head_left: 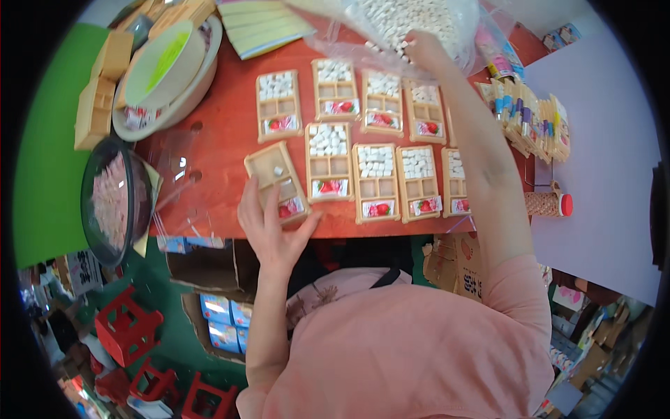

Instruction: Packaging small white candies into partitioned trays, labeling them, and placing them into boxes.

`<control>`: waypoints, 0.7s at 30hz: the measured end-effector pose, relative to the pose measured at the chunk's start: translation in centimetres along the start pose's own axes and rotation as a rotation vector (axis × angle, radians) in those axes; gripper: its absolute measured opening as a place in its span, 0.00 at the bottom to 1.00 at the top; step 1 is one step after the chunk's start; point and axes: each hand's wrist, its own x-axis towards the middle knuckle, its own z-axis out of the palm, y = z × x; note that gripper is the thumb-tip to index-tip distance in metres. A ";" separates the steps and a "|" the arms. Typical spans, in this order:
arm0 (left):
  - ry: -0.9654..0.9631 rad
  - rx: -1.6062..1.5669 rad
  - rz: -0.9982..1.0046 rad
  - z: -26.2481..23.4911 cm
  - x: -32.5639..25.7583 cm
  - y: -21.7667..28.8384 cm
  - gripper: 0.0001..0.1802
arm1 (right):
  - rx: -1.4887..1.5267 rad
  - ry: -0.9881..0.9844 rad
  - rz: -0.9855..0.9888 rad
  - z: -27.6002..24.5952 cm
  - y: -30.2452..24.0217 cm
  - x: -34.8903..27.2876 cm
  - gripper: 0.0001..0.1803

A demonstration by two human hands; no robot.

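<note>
Several small wooden compartment trays lie in two rows on the red table (223,133); most hold white cubes and a strawberry-printed packet. My left hand (269,227) rests flat at the near edge, fingers spread, touching the tilted nearest tray (277,181), which holds a single white cube and a packet. My right hand (423,49) reaches far across into a clear plastic bag of white cubes (405,24), fingers closed among them; what they grip is hidden.
A white bowl with a green lid (164,66) and wooden blocks sit at far left. A dark bowl of pink pieces (115,202) stands on the left edge. Stacked empty trays (530,122) lie at right on a white surface. Red stools (125,325) stand on the floor.
</note>
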 end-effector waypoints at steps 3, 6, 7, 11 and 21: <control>-0.032 0.063 0.055 0.2 0.1 -0.4 0.40 | 0.435 0.050 0.204 -2.2 -0.8 -0.7 0.21; -0.020 -0.039 0.089 0.8 0.7 -0.5 0.36 | 0.843 0.054 0.193 -4.1 0.9 -1.6 0.17; -0.027 -0.028 0.076 0.8 0.8 -0.6 0.36 | 0.916 -0.060 0.179 -4.9 0.9 -2.2 0.16; -0.082 -0.052 0.009 -0.6 -0.1 -1.3 0.33 | 0.752 -0.321 -0.116 -3.4 -16.0 -10.1 0.14; -0.112 -0.015 0.064 0.2 0.2 -1.2 0.31 | 0.369 -0.409 -0.550 2.6 -27.3 -18.1 0.15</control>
